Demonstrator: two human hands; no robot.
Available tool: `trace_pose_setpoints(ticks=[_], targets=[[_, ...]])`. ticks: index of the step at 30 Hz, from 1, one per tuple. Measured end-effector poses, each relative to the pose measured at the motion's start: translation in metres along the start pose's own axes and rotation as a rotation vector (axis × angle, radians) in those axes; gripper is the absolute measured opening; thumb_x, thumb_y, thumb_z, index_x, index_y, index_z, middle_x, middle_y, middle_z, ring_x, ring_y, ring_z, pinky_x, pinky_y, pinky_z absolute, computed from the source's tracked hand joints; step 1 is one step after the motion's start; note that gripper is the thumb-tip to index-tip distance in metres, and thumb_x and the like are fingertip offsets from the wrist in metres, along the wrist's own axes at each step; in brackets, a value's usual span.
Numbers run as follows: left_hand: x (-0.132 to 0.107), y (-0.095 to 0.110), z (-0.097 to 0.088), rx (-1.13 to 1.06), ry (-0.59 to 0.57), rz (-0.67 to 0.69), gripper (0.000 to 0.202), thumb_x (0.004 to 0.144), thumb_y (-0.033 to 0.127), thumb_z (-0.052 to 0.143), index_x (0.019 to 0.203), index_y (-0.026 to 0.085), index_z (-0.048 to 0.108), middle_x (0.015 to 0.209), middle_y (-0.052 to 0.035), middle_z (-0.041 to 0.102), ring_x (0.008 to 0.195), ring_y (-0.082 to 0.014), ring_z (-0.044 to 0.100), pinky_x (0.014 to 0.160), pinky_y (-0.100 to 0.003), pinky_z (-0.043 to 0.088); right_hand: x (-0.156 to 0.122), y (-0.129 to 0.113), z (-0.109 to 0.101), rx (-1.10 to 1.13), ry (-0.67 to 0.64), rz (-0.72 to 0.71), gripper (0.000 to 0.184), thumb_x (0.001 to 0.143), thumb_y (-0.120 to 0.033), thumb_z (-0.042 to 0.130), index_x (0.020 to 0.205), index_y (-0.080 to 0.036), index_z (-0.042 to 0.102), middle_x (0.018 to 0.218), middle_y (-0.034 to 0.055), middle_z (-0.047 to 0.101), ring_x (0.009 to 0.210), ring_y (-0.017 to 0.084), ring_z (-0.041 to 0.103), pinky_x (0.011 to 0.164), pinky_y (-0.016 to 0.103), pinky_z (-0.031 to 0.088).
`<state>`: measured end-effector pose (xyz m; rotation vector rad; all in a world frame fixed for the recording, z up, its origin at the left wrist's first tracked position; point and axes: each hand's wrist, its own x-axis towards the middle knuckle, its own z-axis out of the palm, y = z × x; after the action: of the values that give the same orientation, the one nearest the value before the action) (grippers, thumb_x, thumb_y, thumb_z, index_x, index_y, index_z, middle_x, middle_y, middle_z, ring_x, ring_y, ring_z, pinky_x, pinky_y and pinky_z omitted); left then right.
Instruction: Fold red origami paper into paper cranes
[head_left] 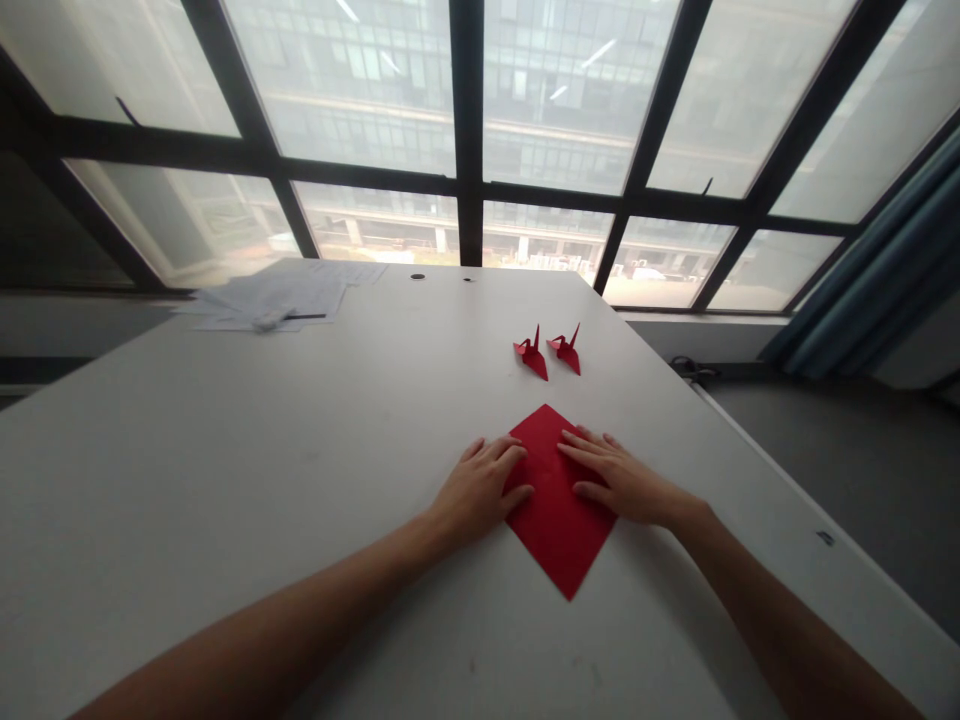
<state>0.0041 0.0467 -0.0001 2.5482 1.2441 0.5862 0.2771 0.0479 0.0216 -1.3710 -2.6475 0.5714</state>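
Covering side corners of red sheet [551, 500]: left hand [482, 487], right hand [621, 482], both unclenched.

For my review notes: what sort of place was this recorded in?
Probably an office or meeting room, judging by the large white table, the loose papers at its far left, and the wall of dark-framed windows.

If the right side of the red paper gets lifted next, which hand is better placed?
Probably the right hand: it rests on that side of the red paper. The left hand rests on the opposite side, so it would need to reach across.
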Motion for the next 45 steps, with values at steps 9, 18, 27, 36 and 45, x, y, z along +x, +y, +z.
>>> trace_pose_setpoints(ticks=[9,18,27,36,45], targets=[[0.001,-0.010,0.003,0.050,-0.107,-0.026,0.055,0.096,0.044,0.057,0.148,0.029,0.045,0.159,-0.0048,0.037,0.147,-0.0242,0.035,0.122,-0.047,0.021,-0.005,0.002,-0.004,0.102,-0.096,0.054,0.090,0.089,-0.061,0.058,0.160,-0.033,0.009,0.168,0.0018,0.006,0.155,0.027,0.000,0.123,0.052,-0.007],[0.000,-0.012,0.002,0.043,-0.050,-0.017,0.047,0.095,0.046,0.061,0.139,0.031,0.056,0.152,-0.0048,0.049,0.140,-0.0259,0.045,0.120,-0.050,0.022,-0.006,-0.003,-0.007,0.120,-0.075,0.059,0.084,0.091,-0.059,0.058,0.159,-0.037,0.015,0.167,0.0012,0.012,0.154,0.029,0.006,0.122,0.056,-0.003],[0.000,-0.014,0.007,0.036,0.054,-0.030,0.030,0.098,0.040,0.056,0.125,0.035,0.068,0.149,-0.0039,0.051,0.141,-0.0315,0.041,0.115,-0.053,0.033,-0.002,0.005,0.000,0.046,0.328,0.224,0.052,0.094,-0.043,0.056,0.141,-0.022,0.055,0.145,0.0137,0.055,0.133,0.031,0.050,0.110,0.050,0.039],[0.001,-0.008,0.002,-0.027,0.080,-0.041,0.054,0.094,0.039,0.064,0.145,0.033,0.046,0.149,-0.0067,0.049,0.138,-0.0310,0.042,0.114,-0.053,0.032,-0.001,0.009,0.001,0.452,0.438,0.576,0.061,0.063,-0.021,0.081,0.122,-0.013,0.066,0.074,0.0043,0.070,0.066,0.023,0.066,0.063,0.034,0.052],[0.020,-0.021,-0.010,-0.510,0.672,-0.301,0.032,0.100,0.033,0.045,0.129,0.023,0.051,0.129,-0.0098,0.060,0.118,-0.0239,0.058,0.100,-0.044,0.047,-0.018,-0.014,-0.036,0.100,0.971,0.106,0.019,0.093,-0.030,0.058,0.099,-0.024,0.074,0.101,0.0110,0.069,0.100,0.029,0.064,0.088,0.048,0.054]])
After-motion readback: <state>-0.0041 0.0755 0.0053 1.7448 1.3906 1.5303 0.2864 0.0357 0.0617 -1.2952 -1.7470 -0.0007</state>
